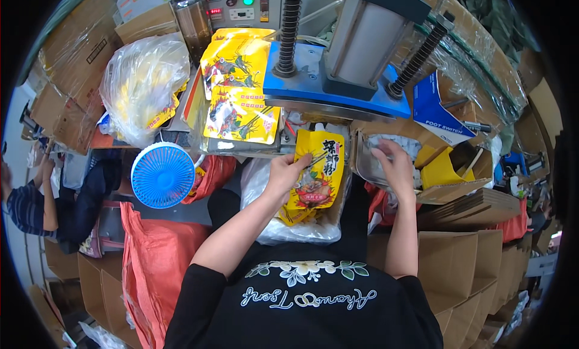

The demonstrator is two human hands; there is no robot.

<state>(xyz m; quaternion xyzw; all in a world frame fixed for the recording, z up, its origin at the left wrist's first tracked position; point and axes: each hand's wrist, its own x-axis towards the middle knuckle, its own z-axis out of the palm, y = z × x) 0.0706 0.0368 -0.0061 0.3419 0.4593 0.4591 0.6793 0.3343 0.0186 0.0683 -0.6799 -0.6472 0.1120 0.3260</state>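
At far left you had a clear bag with yellow packs showing inside it, and nearer, a blue fan. To the right of these, overlapping yellow packets lay on the far surface, left of the blue press. Your left grip pinched the yellow pouch by its left edge, holding it in front of you over a plastic-lined box, where more yellow packaging showed beneath. Your right grip hovered, fingers bent, at the metal tray; you could not tell whether it held anything. The work looked partway through: one pouch was in hand and not yet put down, while others lay in the bag, on the surface and in the box. Which were finished and which were left, the view did not show.
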